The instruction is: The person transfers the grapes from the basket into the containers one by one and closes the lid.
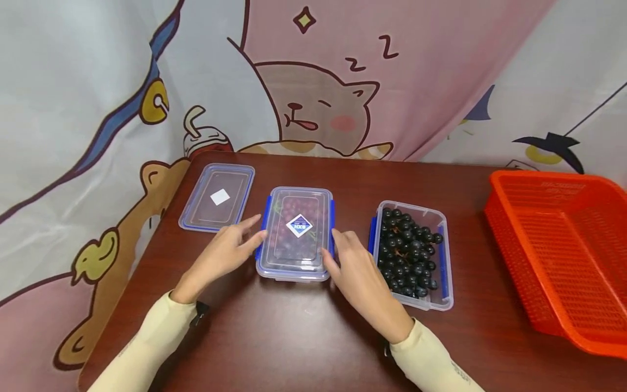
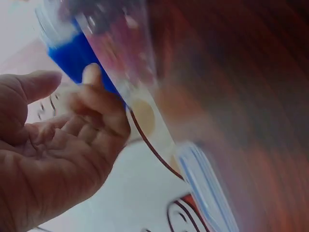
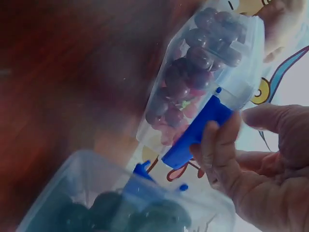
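A clear plastic food box [image 1: 294,258] with its lid on stands between my hands, reddish grapes [image 3: 176,84] showing through its wall. Blue clips run along both its sides. My left hand [image 1: 227,250] is at the left side, fingers bent loosely beside the blue clip [image 2: 72,58], the thumb apart from them. On the other side my right hand [image 1: 360,272] touches the right blue clip [image 3: 200,133] with its fingertips; that clip lies folded down along the wall. To the right, a second box [image 1: 448,283] without a lid holds dark grapes [image 1: 409,250].
A loose clear lid [image 1: 230,185] with a white sticker lies at the back left of the brown table [image 1: 289,348]. An orange plastic basket [image 1: 534,288] stands at the right edge of the view. A printed curtain [image 1: 421,81] hangs behind the table.
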`<state>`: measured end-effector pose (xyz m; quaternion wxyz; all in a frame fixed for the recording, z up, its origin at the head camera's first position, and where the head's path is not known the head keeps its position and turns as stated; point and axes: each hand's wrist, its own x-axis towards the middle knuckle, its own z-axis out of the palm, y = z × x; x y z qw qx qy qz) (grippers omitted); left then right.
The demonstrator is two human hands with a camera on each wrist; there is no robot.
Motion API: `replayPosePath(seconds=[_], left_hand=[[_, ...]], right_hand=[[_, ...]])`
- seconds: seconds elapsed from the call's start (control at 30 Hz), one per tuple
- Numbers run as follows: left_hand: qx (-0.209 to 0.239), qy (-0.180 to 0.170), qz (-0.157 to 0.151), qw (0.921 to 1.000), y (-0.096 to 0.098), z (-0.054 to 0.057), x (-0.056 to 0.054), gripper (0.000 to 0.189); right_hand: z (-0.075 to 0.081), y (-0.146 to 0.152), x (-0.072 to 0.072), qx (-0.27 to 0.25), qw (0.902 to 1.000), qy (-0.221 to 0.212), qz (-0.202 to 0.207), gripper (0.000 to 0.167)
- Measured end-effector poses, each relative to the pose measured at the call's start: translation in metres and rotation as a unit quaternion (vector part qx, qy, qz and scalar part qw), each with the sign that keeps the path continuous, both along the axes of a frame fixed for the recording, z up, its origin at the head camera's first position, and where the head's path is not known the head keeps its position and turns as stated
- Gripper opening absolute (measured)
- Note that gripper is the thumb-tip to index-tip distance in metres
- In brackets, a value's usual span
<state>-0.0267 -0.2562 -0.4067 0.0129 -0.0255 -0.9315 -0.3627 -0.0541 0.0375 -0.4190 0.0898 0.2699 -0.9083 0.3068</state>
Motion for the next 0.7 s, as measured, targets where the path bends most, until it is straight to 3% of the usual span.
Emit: replayPosePath(seconds=[0.2,0.3,0.5,0.7], left_hand=[[-0.051,0.076,0.039,0.9951,-0.036,-0.003,-0.003,0.049],[-0.068,0.095,0.056,0.9916,-0.048,-0.005,-0.001,0.049],[-0.064,0.063,0.080,0.9927,-0.062,-0.005,0.002,0.076],[-0.067,0.059,0.087,0.9922,-0.075,-0.007,-0.001,0.094]], right_hand=[[-0.003,0.016,0.008,0.002,0.9979,0.034,0.056,0.060],[-0.005,0.022,0.008,0.005,0.9964,0.045,0.072,0.069],[-0.008,0.032,0.007,0.028,0.9954,0.033,0.086,0.081],[-0.013,0.047,0.007,0.029,0.9944,0.030,0.096,0.077]])
